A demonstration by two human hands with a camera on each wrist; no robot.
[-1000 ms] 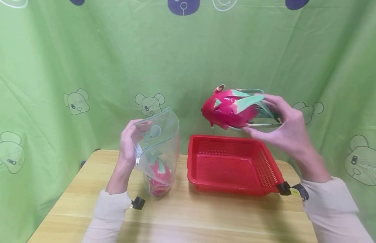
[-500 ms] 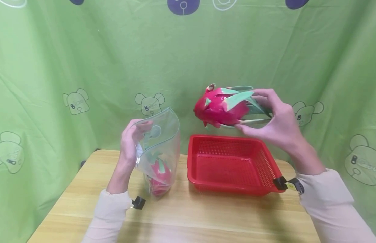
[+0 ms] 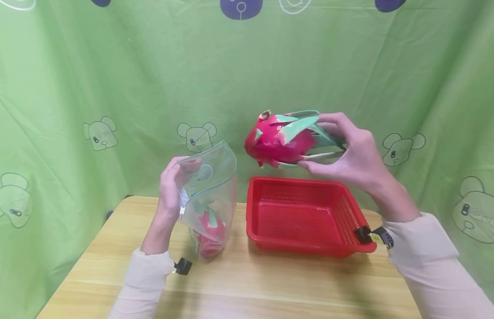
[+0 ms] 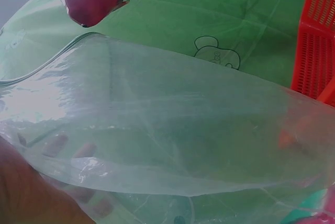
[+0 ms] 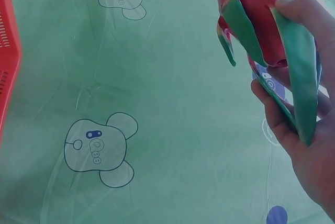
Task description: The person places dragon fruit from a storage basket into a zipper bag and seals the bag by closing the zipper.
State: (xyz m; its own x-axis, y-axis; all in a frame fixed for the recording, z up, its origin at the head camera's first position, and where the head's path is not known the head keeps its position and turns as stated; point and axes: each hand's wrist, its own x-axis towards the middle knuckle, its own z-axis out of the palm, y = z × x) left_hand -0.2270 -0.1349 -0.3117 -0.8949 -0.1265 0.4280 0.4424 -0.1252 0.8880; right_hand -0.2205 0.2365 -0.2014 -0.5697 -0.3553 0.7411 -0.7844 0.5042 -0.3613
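Head view, right hand gripping dragon fruit

Wooden table — red basket, zip bag

1. The dragon fruit in your right hand has a smooth, glossy pink skin with matt green scales.
2. The bag your left hand holds, left of the basket, is thin clear plastic, shiny and wrinkled.
3. The basket is red hard plastic with perforated mesh walls.
4. The table under the basket looks like light wood, smooth and matt.
5. The green backdrop behind the basket is soft, creased cloth.
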